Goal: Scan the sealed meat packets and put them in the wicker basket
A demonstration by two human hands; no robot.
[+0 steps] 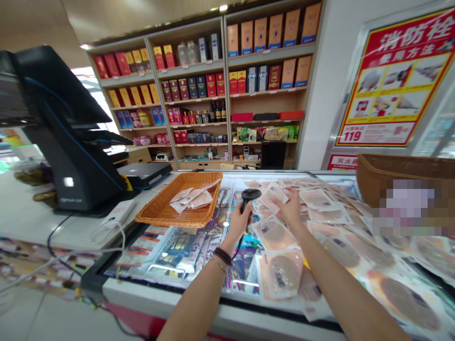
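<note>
A black handheld barcode scanner (250, 193) is gripped by its handle in my left hand (241, 219), its head tilted toward the right. Between the fingers of my right hand (291, 208) is a clear plastic packet (273, 195), close to the scanner's head. Many similar flat packets (282, 273) with tan contents lie spread over the glass freezer lid around and beyond my right arm. To the left, an orange wicker basket (152, 218) has a few packets (194, 198) inside.
A dark checkout terminal (76, 180) and a flat grey device (144, 174) stand on the left counter, with cables trailing down. Beneath the glass, wrapped ice creams (192, 251) show. A brown basket (369, 177) sits at right. Shelves of boxes (261, 35) line the back wall.
</note>
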